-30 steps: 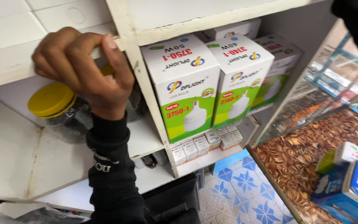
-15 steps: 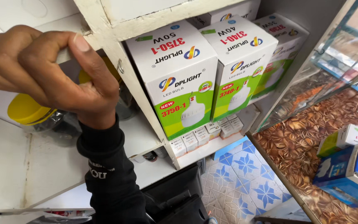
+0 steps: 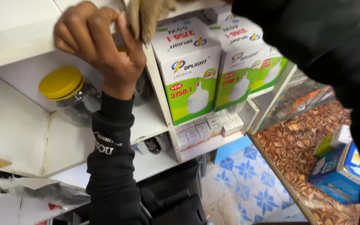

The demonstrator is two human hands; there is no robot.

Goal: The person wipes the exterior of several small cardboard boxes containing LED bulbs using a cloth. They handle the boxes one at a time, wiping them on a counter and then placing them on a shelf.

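My left hand (image 3: 98, 46) is curled over the front edge of a white shelf (image 3: 13, 48), thumb on the right, its arm in a black sleeve (image 3: 111, 166). A tan cloth (image 3: 146, 16) hangs down from the top edge of the view, just right of that hand and against the shelf upright (image 3: 160, 96). My right arm's black sleeve (image 3: 321, 46) fills the upper right; the right hand itself is out of view. Under the left hand stands a jar with a yellow lid (image 3: 63, 87).
White-and-green bulb boxes (image 3: 190, 71) stand in a row on the shelf to the right, with several small white boxes (image 3: 207, 129) below them. A brown patterned counter (image 3: 301, 150) carries blue and green boxes (image 3: 338, 166). Blue patterned floor tiles (image 3: 246, 183) lie below.
The tan cloth and my black right sleeve have come into view at the top. My left hand stays curled on the shelf edge while the view shifts.
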